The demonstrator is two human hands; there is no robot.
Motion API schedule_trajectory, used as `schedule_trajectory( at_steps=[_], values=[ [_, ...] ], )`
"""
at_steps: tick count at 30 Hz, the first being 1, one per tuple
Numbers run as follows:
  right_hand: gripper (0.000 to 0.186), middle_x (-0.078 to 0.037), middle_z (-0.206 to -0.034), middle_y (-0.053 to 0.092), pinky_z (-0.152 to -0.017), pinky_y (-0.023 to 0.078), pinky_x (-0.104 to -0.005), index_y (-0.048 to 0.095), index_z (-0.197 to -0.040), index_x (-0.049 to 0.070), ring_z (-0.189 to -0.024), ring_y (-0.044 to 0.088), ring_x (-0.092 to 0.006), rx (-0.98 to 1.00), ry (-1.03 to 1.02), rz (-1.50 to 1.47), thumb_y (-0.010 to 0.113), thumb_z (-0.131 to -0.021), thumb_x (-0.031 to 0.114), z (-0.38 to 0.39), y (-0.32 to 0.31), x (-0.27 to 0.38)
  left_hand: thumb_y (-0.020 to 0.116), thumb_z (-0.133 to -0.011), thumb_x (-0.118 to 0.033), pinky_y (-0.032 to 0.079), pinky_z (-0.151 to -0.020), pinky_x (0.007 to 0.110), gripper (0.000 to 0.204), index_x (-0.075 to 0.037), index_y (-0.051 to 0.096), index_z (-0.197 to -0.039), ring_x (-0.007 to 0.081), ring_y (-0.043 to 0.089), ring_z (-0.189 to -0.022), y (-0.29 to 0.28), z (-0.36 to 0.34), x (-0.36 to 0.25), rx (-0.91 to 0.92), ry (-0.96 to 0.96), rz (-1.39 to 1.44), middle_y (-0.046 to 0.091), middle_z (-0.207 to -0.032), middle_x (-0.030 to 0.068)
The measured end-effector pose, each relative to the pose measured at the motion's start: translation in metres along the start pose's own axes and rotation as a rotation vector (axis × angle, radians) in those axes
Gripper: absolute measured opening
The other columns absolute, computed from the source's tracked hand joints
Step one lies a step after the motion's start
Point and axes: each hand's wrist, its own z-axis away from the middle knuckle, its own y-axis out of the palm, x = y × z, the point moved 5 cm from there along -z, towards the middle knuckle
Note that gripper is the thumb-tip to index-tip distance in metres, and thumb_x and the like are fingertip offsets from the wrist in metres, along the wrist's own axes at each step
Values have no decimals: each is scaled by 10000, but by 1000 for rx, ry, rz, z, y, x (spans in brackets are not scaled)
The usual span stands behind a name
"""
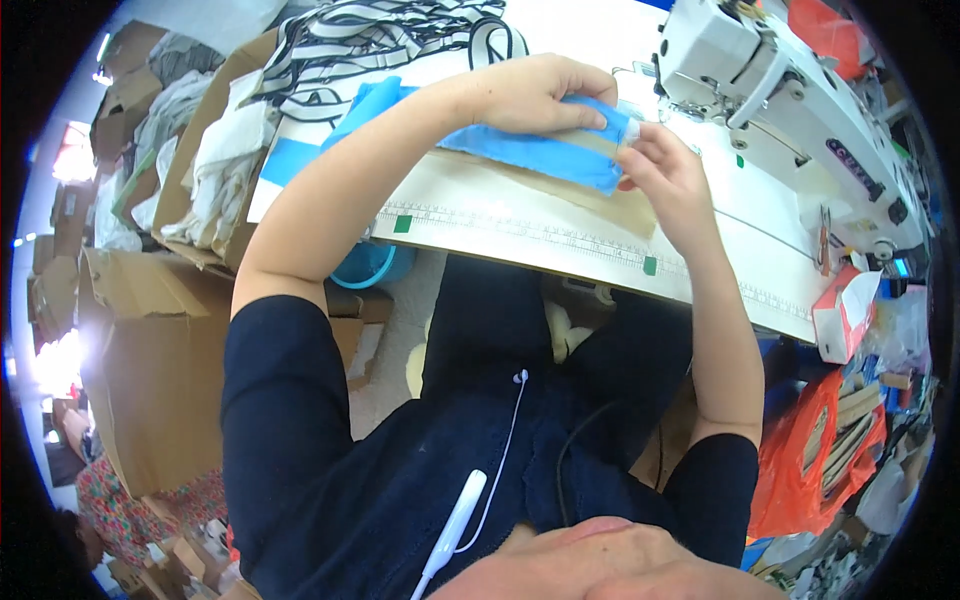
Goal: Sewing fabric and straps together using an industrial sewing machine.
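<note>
A folded piece of blue fabric (480,143) with a beige strip on it lies across the white sewing table (480,205), in front of the sewing machine. My left hand (545,95) rests over it from the left, fingers curled round its far edge and thumb pressed on top. At the fabric's right end, my right hand (668,175) pinches the corner near a small whitish piece (632,131). A flat beige piece (560,185) shows underneath, toward the table's front edge. Fingertips of the left hand are partly hidden by the fabric.
The white sewing machine (780,75) stands at the far right. Black-and-white straps (390,45) are heaped at the back left. A ruler strip (520,233) runs along the front edge. Red-handled snips (824,240) and a tissue box (840,325) sit at right; cardboard boxes (150,350) at left.
</note>
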Motion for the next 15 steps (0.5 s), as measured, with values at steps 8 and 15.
schedule_trajectory(
  at_steps=[8, 15],
  values=[
    [149, -10, -760, 664, -628, 485, -218, 635, -871, 51, -675, 587, -53, -146, 43, -20, 712, -885, 177, 3, -17, -21, 738, -838, -347, 480, -708, 253, 405, -45, 653, -1094, 124, 624, -735, 4, 4, 16, 258, -223, 46, 682, -821, 47],
    [134, -55, -884, 691, -677, 507, -222, 646, -959, 8, -790, 629, -80, -334, -42, -57, 650, -925, 138, 5, -35, -30, 723, -857, -238, 481, -745, 264, 295, -20, 667, -1047, 118, 618, -784, 14, -13, 22, 239, -219, 72, 685, -875, 54]
  ],
)
